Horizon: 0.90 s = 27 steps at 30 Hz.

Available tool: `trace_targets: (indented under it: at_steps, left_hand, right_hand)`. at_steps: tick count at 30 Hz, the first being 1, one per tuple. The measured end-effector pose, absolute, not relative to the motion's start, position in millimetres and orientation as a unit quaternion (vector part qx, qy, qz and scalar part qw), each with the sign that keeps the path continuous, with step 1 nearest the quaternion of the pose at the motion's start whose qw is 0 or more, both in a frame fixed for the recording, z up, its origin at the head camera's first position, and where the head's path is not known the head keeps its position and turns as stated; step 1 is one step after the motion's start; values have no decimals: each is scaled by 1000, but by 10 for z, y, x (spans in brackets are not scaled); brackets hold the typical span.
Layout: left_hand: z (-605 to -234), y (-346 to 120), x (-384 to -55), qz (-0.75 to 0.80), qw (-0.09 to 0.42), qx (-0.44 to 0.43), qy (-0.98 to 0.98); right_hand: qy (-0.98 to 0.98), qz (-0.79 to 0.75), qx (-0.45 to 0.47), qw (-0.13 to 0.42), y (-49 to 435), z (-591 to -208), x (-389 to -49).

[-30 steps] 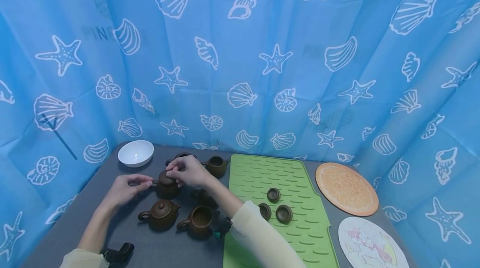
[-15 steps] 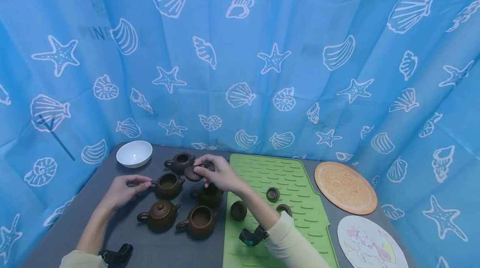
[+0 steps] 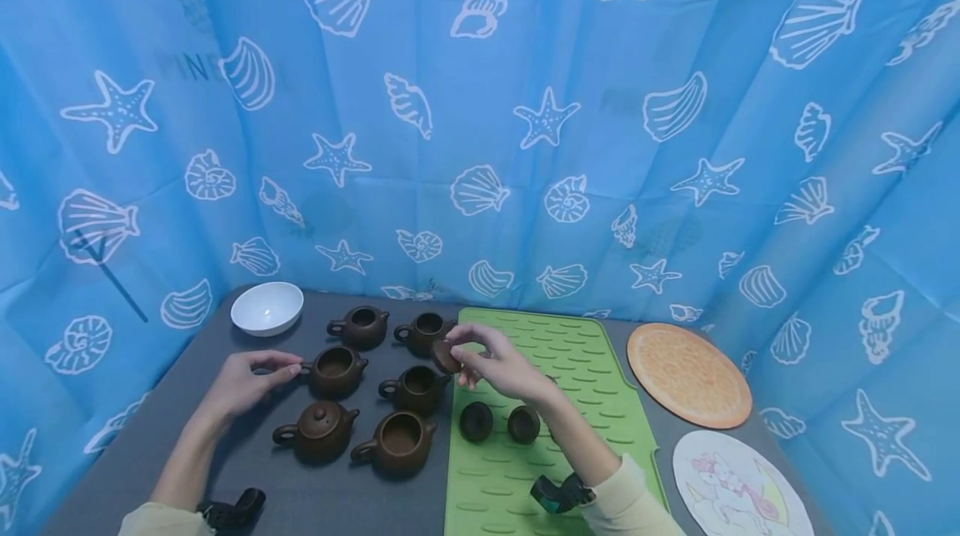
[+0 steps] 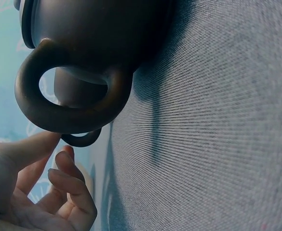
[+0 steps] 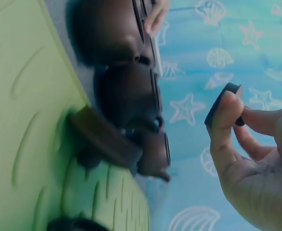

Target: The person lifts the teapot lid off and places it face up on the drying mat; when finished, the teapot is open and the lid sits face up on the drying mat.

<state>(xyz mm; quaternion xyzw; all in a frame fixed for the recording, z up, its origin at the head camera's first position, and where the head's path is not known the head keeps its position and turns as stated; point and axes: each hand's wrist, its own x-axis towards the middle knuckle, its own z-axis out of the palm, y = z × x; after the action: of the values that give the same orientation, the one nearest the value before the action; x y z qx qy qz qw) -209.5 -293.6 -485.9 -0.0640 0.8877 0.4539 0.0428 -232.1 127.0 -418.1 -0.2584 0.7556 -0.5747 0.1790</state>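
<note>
My left hand (image 3: 251,382) pinches the loop handle of a brown lidless teapot (image 3: 335,371) in the left middle. In the left wrist view the left hand (image 4: 39,183) shows behind the large handle of the nearest teapot (image 4: 97,29). My right hand (image 3: 498,361) holds a small brown teapot lid (image 3: 447,356) between thumb and fingers, raised over the green mat's left edge. In the right wrist view the teapot lid (image 5: 222,103) is tilted nearly on edge. Two more lids, a left lid (image 3: 476,422) and a right lid (image 3: 523,424), lie on the mat.
In front stands a teapot with its lid on (image 3: 321,432), beside a lidless teapot (image 3: 397,443). Several more lidless teapots stand behind. A white bowl (image 3: 267,308) sits at back left. Right of the green mat (image 3: 510,494) lie a pizza-patterned round (image 3: 690,375) and a unicorn-printed round (image 3: 738,486).
My right hand has lifted the lid off the left middle teapot and carried it right to the green mat's edge. My left hand stays at that teapot's handle.
</note>
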Motion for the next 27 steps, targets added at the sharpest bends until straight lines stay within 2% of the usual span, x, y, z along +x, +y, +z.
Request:
trace_targets:
  at_steps: [14, 23, 27]
  left_hand:
    - [-4854, -2930, -2079, 457, 40, -60, 886]
    - [-4837, -2905, -2059, 457, 37, -62, 886]
    - [-4841, -2904, -2051, 456, 36, -61, 887]
  right_hand:
    - [702, -633, -230, 230, 1710, -4326, -2393]
    - [751, -586, -221, 208, 1762, -4445, -2473]
    - [802, -519, -235, 180, 1773, -4506, -2534]
